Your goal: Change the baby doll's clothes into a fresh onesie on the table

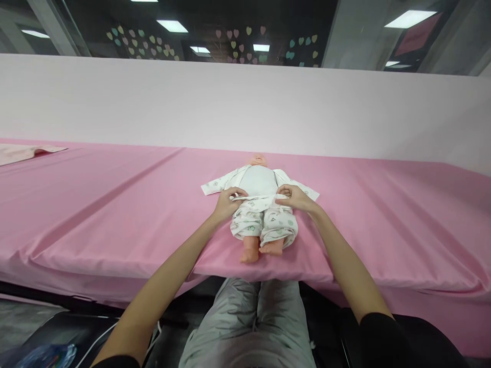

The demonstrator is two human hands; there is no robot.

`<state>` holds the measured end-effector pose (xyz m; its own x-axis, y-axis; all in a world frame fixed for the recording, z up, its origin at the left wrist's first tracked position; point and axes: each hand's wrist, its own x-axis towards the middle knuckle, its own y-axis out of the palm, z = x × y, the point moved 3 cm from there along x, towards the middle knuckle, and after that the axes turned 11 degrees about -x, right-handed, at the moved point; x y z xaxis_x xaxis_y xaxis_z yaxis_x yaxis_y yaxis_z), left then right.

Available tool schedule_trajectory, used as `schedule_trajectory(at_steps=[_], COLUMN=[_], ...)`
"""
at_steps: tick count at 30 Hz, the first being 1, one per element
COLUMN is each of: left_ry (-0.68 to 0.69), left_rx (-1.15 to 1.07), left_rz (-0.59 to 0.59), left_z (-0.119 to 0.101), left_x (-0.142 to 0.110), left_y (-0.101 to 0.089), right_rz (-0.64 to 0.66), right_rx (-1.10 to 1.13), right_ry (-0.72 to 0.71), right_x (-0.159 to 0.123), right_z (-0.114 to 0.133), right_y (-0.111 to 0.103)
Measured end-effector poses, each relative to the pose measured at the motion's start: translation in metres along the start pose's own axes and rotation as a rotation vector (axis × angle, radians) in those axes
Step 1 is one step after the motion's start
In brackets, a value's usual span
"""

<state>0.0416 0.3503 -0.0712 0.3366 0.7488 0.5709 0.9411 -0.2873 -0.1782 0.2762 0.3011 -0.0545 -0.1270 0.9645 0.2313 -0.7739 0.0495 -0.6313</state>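
Note:
A baby doll [259, 160] lies on its back on the pink-covered table, its bare feet toward me. It wears a white printed long-sleeved top [224, 182] spread open over a plain pale body. White printed baby pants [245, 222] cover its legs down to the shins. My left hand [229, 202] pinches the pants' waistband at the doll's hip on the left. At the opposite hip, my right hand [294, 198] grips the same waistband between thumb and fingers. The waistband is stretched between both hands across the doll's lower belly.
The pink sheet [126, 214] hangs over the table's front edge, close to my lap. A folded light cloth [23, 152] lies at the far left. Behind the table stands a white wall [245, 107] below dark glass with heart stickers. A black chair [65, 332] is at lower left.

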Motion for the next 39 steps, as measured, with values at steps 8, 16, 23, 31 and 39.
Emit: schedule_trajectory(at_steps=[8,16,23,31,39], left_ry=[0.123,0.080,0.166,0.181,0.186], left_rx=[0.008,0.185,0.359,0.315,0.367], left_rz=[0.103,0.106,0.220,0.269,0.298], left_z=[0.002,0.002,0.003,-0.001,-0.003], left_x=[-0.002,-0.003,-0.004,-0.008,-0.009], left_y=[0.000,0.003,0.007,0.009,0.010], right_rz=[-0.145,-0.009,0.166,0.304,0.127], right_rx=[-0.247,0.069,-0.074,-0.135,0.051], right_ry=[-0.261,0.000,-0.063,-0.152,-0.016], right_x=[0.000,0.003,-0.004,-0.007,-0.003], right_z=[0.009,-0.003,0.013,0.012,0.012], right_y=[0.007,0.011,0.010,0.007,0.007])
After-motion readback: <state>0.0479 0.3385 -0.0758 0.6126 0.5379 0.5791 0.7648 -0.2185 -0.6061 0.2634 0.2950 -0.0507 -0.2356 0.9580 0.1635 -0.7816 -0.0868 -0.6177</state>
